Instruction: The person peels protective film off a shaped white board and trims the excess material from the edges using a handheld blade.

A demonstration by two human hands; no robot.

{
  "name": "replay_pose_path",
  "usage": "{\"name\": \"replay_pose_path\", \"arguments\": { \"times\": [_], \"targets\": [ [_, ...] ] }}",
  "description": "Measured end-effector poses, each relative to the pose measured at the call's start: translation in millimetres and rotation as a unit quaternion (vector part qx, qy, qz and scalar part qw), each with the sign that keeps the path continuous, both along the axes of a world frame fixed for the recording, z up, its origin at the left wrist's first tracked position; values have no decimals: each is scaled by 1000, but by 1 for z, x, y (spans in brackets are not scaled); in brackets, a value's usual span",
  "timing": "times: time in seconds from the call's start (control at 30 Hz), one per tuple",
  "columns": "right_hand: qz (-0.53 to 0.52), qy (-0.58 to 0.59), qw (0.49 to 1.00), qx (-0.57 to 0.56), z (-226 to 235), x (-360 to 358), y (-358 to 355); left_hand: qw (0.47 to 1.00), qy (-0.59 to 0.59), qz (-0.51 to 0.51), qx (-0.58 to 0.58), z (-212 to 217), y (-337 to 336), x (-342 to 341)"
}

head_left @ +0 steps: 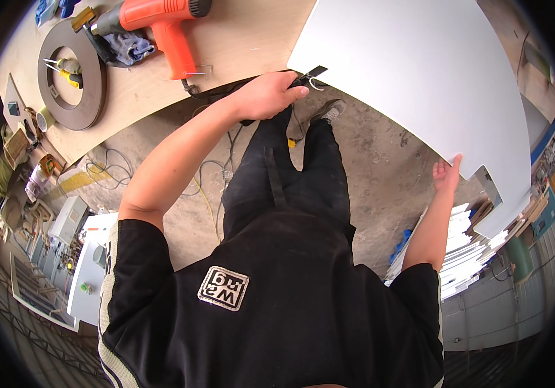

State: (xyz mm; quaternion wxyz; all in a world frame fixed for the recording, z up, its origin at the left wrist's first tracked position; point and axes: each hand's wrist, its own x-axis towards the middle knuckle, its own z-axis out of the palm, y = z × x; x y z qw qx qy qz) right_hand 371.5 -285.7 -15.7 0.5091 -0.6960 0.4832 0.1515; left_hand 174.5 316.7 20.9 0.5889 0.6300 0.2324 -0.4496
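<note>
Looking down from the head, the left hand (269, 95) is closed around a small dark clip (310, 74) at the corner of a big white board (420, 71) lying over the bench (238, 39) edge. The right hand (447, 173), fingers open, touches the board's near edge. An orange heat gun (164, 19) lies on the bench.

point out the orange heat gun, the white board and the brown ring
orange heat gun (167, 19), head view, on its orange body
white board (420, 71), head view, on its flat face
brown ring (93, 84), head view, on its right band
</note>
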Motion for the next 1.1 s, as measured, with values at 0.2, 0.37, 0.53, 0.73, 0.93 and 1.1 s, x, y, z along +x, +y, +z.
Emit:
{"name": "replay_pose_path", "arguments": {
  "times": [0.2, 0.37, 0.53, 0.73, 0.93, 1.1],
  "targets": [
    [49, 46, 998, -13, 8, 6, 8, 993, -111, 18, 21, -16, -45, 3],
    [42, 43, 998, 5, 12, 6, 2, 996, -88, 22, 9, -15, -87, 19],
    [55, 25, 997, 46, 13, 1, 7, 997, -50, 51, -27, -10, -117, 28],
    [44, 30, 997, 52, 15, 0, 9, 999, -40, 29, -16, -6, -160, 48],
    [47, 26, 996, 71, 12, 0, 4, 995, -87, 27, -26, -15, -212, 61],
    [36, 14, 997, 63, 12, 0, 8, 993, -119, 6, -2, -24, -253, 75]
  ]
}}
